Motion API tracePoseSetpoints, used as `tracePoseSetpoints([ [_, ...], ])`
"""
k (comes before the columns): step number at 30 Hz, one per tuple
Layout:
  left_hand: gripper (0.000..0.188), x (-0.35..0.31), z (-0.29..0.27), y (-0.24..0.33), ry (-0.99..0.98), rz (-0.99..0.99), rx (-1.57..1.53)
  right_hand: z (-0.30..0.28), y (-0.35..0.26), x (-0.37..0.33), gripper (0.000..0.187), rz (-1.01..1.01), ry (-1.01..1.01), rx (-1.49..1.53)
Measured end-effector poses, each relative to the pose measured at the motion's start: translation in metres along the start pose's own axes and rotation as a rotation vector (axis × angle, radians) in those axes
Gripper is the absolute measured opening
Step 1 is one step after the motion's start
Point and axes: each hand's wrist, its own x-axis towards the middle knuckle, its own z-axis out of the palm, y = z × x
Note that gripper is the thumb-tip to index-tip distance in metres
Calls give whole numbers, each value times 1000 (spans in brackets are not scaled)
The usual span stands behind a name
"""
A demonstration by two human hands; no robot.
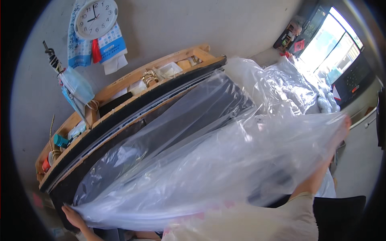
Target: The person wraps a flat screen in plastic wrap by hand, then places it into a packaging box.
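A large sheet of transparent plastic film [201,168] is stretched across in front of me, between my two hands. My left hand [74,217] is closed on its corner at the lower left. Raised far out to the right, my right hand [345,127] grips the opposite end; its fingers are blurred and partly behind the film. Beneath the sheet lies a dark work surface [138,130], seen partly through the plastic. The near part of the film hangs over my light-coloured shirt [295,217].
Along the wall runs a wooden tray [110,90] with small boxes, coiled cord and a teal-capped container [60,140]. A face mask [76,82] hangs by it. More crumpled plastic film [281,86] is heaped at the far right, before a bright window [333,44]. A clock [96,19] hangs above.
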Motion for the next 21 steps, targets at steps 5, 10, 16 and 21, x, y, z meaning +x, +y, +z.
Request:
tracePoseSetpoints([
  [5, 31, -2, -9, -7, 52, -184, 59, 85, -68, 119, 38, 165, -997, -617],
  [10, 33, -2, -16, -29, 92, -139, -12, 231, -143, -18, 17, -695, 71, -479],
  [16, 29, -5, -28, 20, 104, -191, 189, 295, -58, -146, 32, -658, -839, -378],
  [21, 35, -16, -63, -35, 55, -356, 287, 204, -26, -183, 36, -480, -931, -496],
])
